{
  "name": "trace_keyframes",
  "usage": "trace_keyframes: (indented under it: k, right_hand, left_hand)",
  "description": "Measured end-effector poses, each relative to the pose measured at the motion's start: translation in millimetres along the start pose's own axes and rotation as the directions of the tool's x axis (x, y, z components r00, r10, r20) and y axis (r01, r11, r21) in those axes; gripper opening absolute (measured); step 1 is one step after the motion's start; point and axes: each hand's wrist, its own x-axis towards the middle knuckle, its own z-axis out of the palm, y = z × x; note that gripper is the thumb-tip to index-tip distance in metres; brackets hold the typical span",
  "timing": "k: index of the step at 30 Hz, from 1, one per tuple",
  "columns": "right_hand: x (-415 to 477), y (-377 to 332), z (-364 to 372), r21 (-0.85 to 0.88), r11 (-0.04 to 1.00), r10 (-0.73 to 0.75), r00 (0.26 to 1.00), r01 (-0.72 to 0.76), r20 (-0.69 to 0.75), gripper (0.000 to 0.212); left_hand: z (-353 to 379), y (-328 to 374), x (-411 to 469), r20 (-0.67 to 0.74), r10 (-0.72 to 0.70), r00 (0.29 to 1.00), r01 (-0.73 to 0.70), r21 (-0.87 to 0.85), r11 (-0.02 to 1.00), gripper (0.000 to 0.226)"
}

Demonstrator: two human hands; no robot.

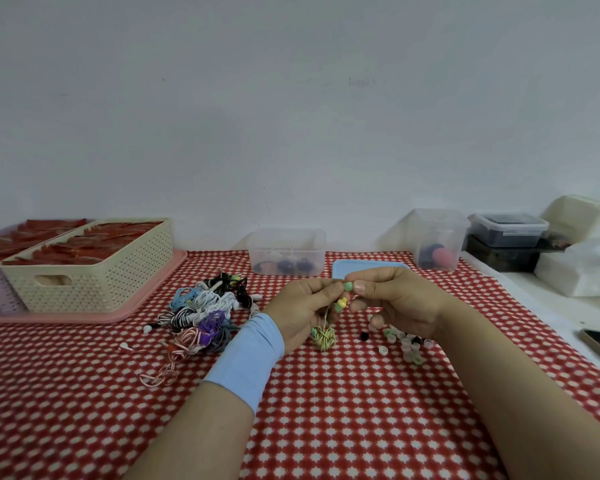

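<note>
The green earbud [347, 286] is up in the air just in front of the blue lid [368, 265], held from both sides. L hand [305, 308] pinches it w/ curled fingers. R hand [392, 299] pinches the other side w/ thumb & finger, prob pushing a soft tip on. Can't tell if it's fully on yet. The 2nd bud [341, 304] hangs just under it. The yellow cord [323, 337] dangles in a small bundle, nearer than the lid. So this pair looks half done at best. Loose tips [407, 342] lie right of the lid & nearer. A big pile [205, 313] of tangled earphones waits left of the lid, so lots is left.
</note>
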Motion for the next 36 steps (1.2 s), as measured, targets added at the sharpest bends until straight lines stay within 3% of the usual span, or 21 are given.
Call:
trace_keyframes:
  k: [11, 19, 36]
  right_hand:
    - [2.3, 4.0, -0.3, -0.045, 0.997, -0.062, 0.992, 0.058, -0.109, 0.016]
    - [0.9, 1.8, -1.9, -0.225, 0.967, -0.158, 0.976, 0.123, -0.148, 0.015]
    - [2.2, 2.9, -7.7, -0.099, 0.994, 0.051, 0.998, -0.056, -0.044, 0.021]
  left_hand:
    - [2.2, -2.5, 3.2, -0.083, 0.042, 0.996, -0.038, 0.048, 0.998, 0.019]
    - [-2.4, -4.6, 3.9, -0.149, 0.072, 0.986, -0.049, 0.153, 0.987, 0.017]
    - [-3.8, -3.2, 0.8, -0.045, 0.07, 0.997, -0.062, 0.174, 0.983, 0.014]
